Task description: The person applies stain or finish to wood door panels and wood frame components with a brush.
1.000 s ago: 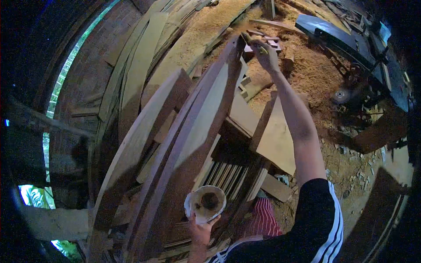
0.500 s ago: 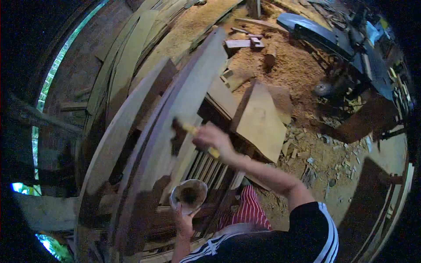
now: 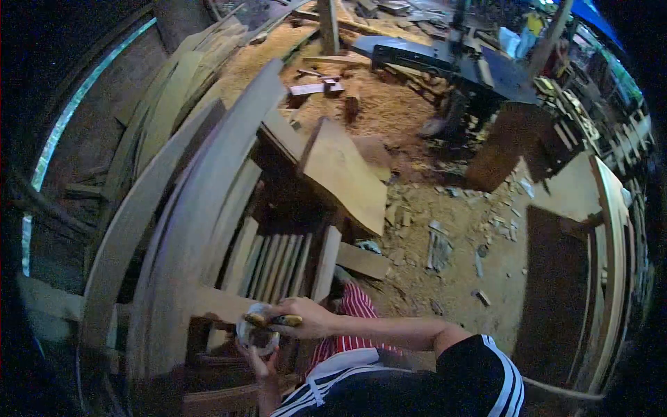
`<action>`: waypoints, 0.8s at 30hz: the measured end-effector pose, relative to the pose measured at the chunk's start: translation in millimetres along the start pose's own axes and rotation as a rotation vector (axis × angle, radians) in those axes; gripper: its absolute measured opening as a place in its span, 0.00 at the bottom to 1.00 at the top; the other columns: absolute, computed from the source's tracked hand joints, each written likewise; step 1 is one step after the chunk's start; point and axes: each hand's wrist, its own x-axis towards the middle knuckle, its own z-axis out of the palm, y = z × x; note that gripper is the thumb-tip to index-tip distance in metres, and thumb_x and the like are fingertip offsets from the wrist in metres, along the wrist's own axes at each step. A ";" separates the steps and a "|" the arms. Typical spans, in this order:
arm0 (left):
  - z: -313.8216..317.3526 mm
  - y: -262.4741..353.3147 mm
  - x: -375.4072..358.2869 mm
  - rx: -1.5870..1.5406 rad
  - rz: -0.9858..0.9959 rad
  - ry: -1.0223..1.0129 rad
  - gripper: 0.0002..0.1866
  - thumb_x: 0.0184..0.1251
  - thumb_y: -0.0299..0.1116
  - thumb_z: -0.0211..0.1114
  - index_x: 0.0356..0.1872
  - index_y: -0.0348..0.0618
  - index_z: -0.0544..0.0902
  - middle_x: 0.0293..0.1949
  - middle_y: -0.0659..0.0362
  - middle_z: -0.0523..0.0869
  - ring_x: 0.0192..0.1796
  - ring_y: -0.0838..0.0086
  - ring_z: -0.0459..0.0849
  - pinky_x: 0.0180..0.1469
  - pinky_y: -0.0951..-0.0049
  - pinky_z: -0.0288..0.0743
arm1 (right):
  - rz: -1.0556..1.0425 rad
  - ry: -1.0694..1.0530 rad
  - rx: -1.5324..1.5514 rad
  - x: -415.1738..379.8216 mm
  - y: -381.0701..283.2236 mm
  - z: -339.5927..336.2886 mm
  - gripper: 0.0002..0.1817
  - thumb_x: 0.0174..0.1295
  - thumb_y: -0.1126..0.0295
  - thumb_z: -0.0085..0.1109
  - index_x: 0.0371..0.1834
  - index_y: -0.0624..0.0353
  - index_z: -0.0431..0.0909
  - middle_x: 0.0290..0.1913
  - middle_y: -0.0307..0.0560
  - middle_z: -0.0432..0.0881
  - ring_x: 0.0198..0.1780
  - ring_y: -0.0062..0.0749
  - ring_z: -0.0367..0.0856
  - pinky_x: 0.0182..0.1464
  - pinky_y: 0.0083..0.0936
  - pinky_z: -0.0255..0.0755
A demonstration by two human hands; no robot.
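Note:
My left hand [image 3: 262, 364] holds a small whitish bowl [image 3: 243, 332] from below, close to my body. The bowl's inside looks brownish. My right hand [image 3: 309, 317] is closed round a paintbrush with a yellow handle [image 3: 287, 320], held over the bowl's rim. The bristles are down at the bowl and hard to make out. To the left of both hands stands a long curved wooden board [image 3: 201, 181], its pale face towards me. Another curved board [image 3: 149, 187] leans beyond it.
Several narrow slats [image 3: 274, 260] stand in a row ahead of my hands. A broad pale panel [image 3: 345, 177] sits beyond them. Sawdust [image 3: 396, 104] and wood scraps [image 3: 439, 247] cover the ground. A machine with a flat table [image 3: 410, 52] stands at the back; boards [image 3: 611, 229] lean at right.
My right hand has brought the brush from the curved board's face back and down to the bowl. My left hand still holds the bowl. The view has turned to the right.

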 end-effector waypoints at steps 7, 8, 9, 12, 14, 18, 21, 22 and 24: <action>40.0 -45.8 -53.0 0.021 -0.178 -0.346 0.40 0.59 0.33 0.62 0.70 0.61 0.50 0.65 0.57 0.61 0.61 0.58 0.68 0.48 0.54 0.77 | 0.034 0.365 -0.174 -135.6 -6.3 30.7 0.15 0.55 0.63 0.60 0.45 0.51 0.79 0.46 0.51 0.80 0.51 0.46 0.76 0.61 0.43 0.62; 52.3 -48.6 -59.9 0.016 -0.255 -0.394 0.41 0.58 0.30 0.62 0.70 0.59 0.50 0.65 0.56 0.61 0.61 0.59 0.68 0.50 0.55 0.76 | 0.045 0.392 -0.190 -153.3 -8.0 30.2 0.15 0.55 0.63 0.60 0.45 0.51 0.79 0.46 0.51 0.80 0.51 0.46 0.76 0.61 0.43 0.62; 61.0 -72.8 -49.7 0.180 0.075 -0.565 0.40 0.57 0.28 0.63 0.70 0.55 0.51 0.64 0.56 0.61 0.61 0.61 0.68 0.55 0.59 0.72 | 0.097 0.469 -0.245 -171.3 -9.6 28.7 0.15 0.54 0.63 0.61 0.45 0.51 0.79 0.47 0.49 0.79 0.52 0.46 0.75 0.60 0.42 0.63; 125.6 -54.1 -98.2 0.475 0.377 -0.839 0.40 0.55 0.25 0.63 0.68 0.46 0.53 0.62 0.56 0.63 0.63 0.66 0.66 0.64 0.69 0.61 | 0.184 0.620 -0.371 -220.9 -27.8 15.0 0.14 0.53 0.62 0.63 0.43 0.50 0.79 0.48 0.48 0.77 0.52 0.47 0.74 0.57 0.41 0.65; 171.5 -75.8 -134.8 0.402 0.159 -0.796 0.39 0.54 0.25 0.62 0.68 0.44 0.54 0.62 0.55 0.64 0.64 0.65 0.63 0.66 0.66 0.58 | 0.315 0.719 -0.528 -274.1 -45.2 -9.9 0.12 0.54 0.62 0.63 0.41 0.49 0.80 0.48 0.47 0.76 0.51 0.47 0.73 0.52 0.40 0.67; 217.5 -130.1 -163.7 0.398 0.130 -0.988 0.40 0.53 0.26 0.63 0.67 0.43 0.53 0.62 0.53 0.64 0.66 0.64 0.63 0.68 0.66 0.55 | 0.390 0.803 -0.609 -364.9 -24.5 -25.0 0.11 0.55 0.61 0.63 0.40 0.50 0.81 0.46 0.47 0.78 0.49 0.44 0.75 0.49 0.37 0.68; 263.7 -154.0 -215.0 0.586 0.300 -1.065 0.42 0.51 0.27 0.65 0.68 0.44 0.52 0.64 0.53 0.62 0.67 0.63 0.61 0.69 0.65 0.54 | 0.506 0.968 -0.240 -433.2 -10.1 -34.8 0.11 0.55 0.62 0.63 0.40 0.52 0.81 0.41 0.48 0.81 0.43 0.44 0.78 0.45 0.35 0.71; 271.9 -165.2 -228.7 0.641 0.301 -1.119 0.43 0.51 0.27 0.66 0.68 0.44 0.52 0.64 0.53 0.61 0.68 0.62 0.60 0.69 0.64 0.53 | 0.515 0.983 -0.248 -455.1 -20.5 -43.9 0.12 0.56 0.62 0.62 0.41 0.53 0.81 0.39 0.49 0.82 0.41 0.44 0.80 0.43 0.34 0.73; 280.7 -191.8 -252.6 0.583 0.202 -1.130 0.44 0.51 0.28 0.66 0.69 0.45 0.52 0.65 0.53 0.60 0.68 0.62 0.60 0.69 0.64 0.53 | 0.535 1.002 -0.251 -495.5 -31.0 -53.4 0.12 0.57 0.62 0.62 0.42 0.53 0.81 0.37 0.50 0.83 0.38 0.43 0.81 0.42 0.32 0.74</action>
